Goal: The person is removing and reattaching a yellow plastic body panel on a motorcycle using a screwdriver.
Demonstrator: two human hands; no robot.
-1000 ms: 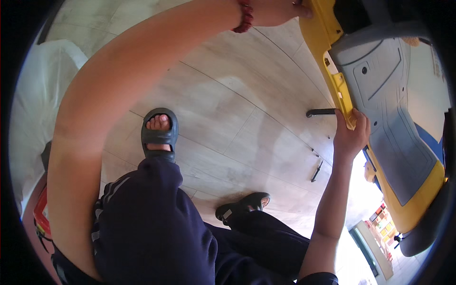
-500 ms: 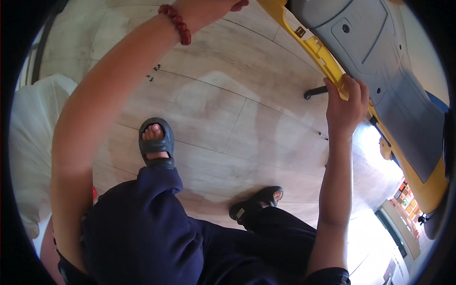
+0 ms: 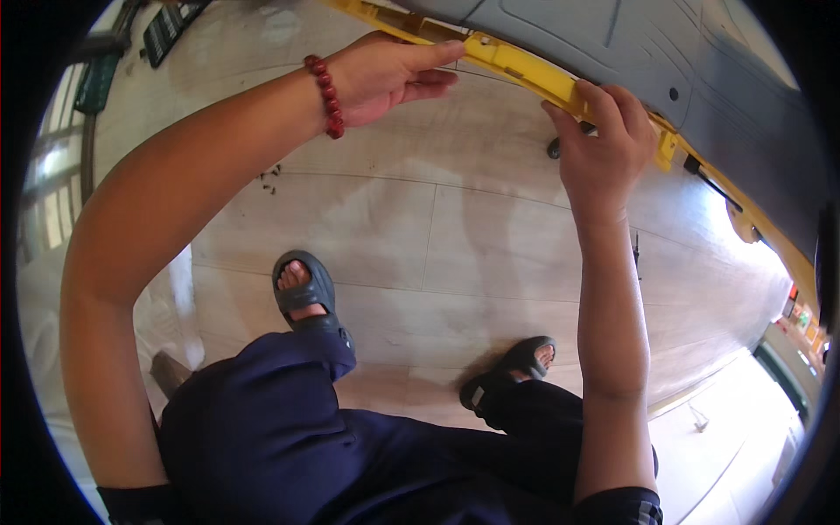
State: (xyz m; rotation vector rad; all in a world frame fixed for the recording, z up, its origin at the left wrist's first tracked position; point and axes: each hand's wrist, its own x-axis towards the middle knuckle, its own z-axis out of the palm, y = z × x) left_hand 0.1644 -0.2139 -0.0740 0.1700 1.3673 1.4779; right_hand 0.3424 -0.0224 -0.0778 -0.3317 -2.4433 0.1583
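Spreading across the head view, pale wood-look planks make up the floor, with bright light at lower right and whitish sheeting at left. Counted: 2 hands, 2 dark sandals, 1 red beaded bracelet, 1 yellow strip along a grey panel at the top. Small dark pieces on the planks are too tiny to count. The right hand pinches the strip between thumb and fingers. The left hand is loosely open, 1 digit at the strip's edge; contact is unclear.
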